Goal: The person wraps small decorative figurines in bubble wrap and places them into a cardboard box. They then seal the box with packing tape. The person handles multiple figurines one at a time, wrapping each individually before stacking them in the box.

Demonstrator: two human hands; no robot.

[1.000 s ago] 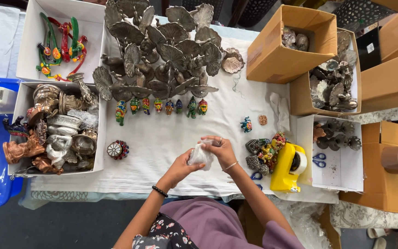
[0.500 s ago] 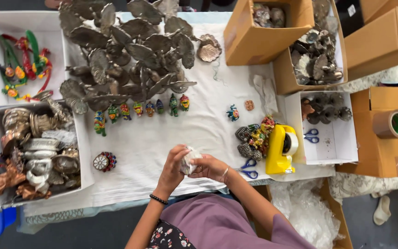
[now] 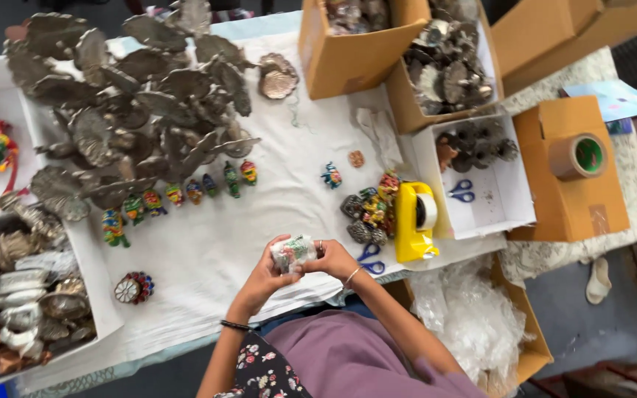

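I see a heap of grey metal leaf-shaped pieces (image 3: 123, 110) on the white-clothed counter (image 3: 259, 221), a yellow tape dispenser (image 3: 414, 221), blue-handled scissors (image 3: 464, 191) and a brown tape roll (image 3: 576, 156).

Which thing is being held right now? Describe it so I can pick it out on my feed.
Start at the white cloth over the table and go to its near edge, left of the yellow tape dispenser. There the left hand and right hand together clasp a small wrapped figurine. Unlike the bare colourful figurines nearby, it is wrapped in clear plastic.
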